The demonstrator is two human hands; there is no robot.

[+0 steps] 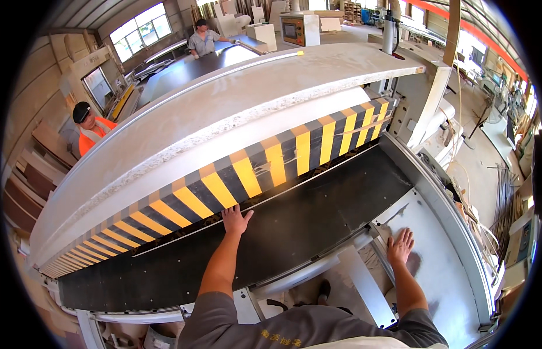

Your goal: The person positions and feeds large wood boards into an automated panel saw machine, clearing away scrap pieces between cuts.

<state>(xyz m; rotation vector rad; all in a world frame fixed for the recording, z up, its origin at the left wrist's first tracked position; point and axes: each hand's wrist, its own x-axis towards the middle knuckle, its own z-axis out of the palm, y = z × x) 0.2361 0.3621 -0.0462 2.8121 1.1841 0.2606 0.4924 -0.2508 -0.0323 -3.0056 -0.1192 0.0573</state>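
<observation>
My left hand [235,220] reaches forward to the black machine bed [294,227], its fingertips at the lower edge of the yellow and black striped guard [245,171]. The fingers are spread and hold nothing. On the right, my right hand [401,247] lies with fingers apart on the grey metal side table [440,256], near its inner edge. The striped guard runs along the front of a long white machine beam [224,107]. Under the guard is a dark narrow gap, and what lies inside it is hidden.
One person in a grey shirt [204,42] stands behind the machine at a large dark panel [204,68]. Another, in an orange vest [91,131], is at the far left. A metal fence [443,221] borders the side table. A control box [300,30] stands behind the beam.
</observation>
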